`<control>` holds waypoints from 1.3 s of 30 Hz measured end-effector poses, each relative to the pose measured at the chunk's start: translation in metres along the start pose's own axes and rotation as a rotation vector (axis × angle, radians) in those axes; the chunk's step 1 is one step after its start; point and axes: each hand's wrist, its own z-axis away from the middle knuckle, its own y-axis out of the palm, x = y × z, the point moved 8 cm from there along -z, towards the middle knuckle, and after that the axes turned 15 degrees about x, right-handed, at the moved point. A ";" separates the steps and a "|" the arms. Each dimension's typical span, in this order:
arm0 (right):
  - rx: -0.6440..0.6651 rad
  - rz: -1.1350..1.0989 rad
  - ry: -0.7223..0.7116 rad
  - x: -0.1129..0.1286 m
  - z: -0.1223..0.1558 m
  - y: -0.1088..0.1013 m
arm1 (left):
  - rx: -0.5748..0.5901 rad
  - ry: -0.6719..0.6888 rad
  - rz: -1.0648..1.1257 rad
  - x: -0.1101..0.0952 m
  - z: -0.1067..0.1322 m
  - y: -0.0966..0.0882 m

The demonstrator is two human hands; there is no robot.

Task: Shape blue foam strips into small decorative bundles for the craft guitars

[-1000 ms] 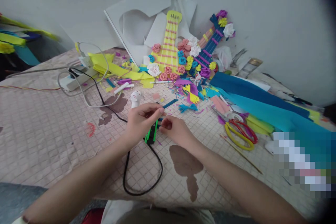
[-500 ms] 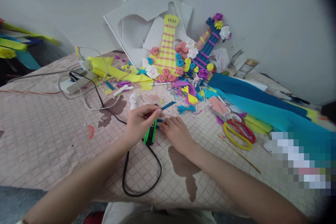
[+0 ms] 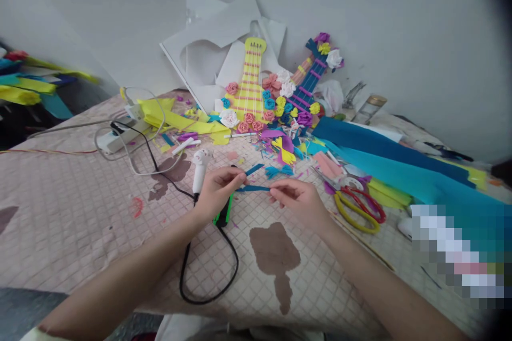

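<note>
My left hand [image 3: 218, 189] is closed, thumb and fingers pinching a narrow dark blue paper strip [image 3: 255, 169] whose slanted end points up and right. A second length of blue strip [image 3: 256, 188] stretches level between the two hands. My right hand [image 3: 300, 198] pinches its right end between thumb and fingertips. Whether both lengths are one folded strip, I cannot tell. Under my left hand lies a green and black tool [image 3: 224, 216], partly hidden. Just left of that hand stands a white glue gun [image 3: 200, 168] with a black cord.
Behind are a yellow paper guitar [image 3: 252, 77] and a blue one [image 3: 310, 82], both with paper flowers. Scissors [image 3: 360, 210] with red and yellow handles lie right, beside blue paper sheets [image 3: 384, 162]. A power strip [image 3: 116, 138] with cables sits left. Paper scraps litter the middle.
My right hand has moved right, away from my left hand, drawing out the blue strip between them. My left hand keeps its pinch. The view has shifted slightly.
</note>
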 end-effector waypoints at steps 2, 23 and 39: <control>0.039 -0.080 0.027 0.000 -0.007 0.002 | -0.009 0.010 -0.010 0.000 -0.004 0.003; -0.121 -0.309 -0.002 -0.007 0.007 -0.028 | 0.083 -0.281 0.130 0.022 -0.017 0.054; -0.116 -0.278 0.066 -0.014 0.010 -0.028 | 0.191 -0.310 0.044 0.023 -0.010 0.057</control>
